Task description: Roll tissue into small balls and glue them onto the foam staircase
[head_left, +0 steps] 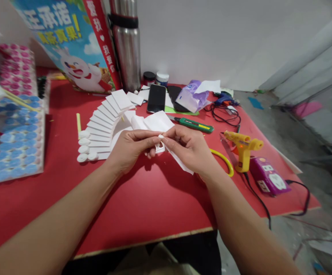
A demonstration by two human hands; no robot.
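Note:
Over the red table (143, 206) my left hand (131, 147) and my right hand (187, 147) meet at a small white foam piece (160, 147). Both hands pinch it between thumb and fingers. My right hand also holds a white paper strip (180, 162) that hangs below the palm. Just behind the hands stands a curved white foam staircase model (102, 126) with several steps and small oval feet at its left end. More white foam sheets (157, 121) lie behind my fingers.
A yellow glue gun (243, 147) stands at right beside a purple power strip (267, 177). A green utility knife (194, 124), a phone (156, 98), a steel flask (127, 46), a printed carton (68, 42) and a yellow-handled tool (224, 160) surround the work. Blue and pink button sheets (13, 141) lie left.

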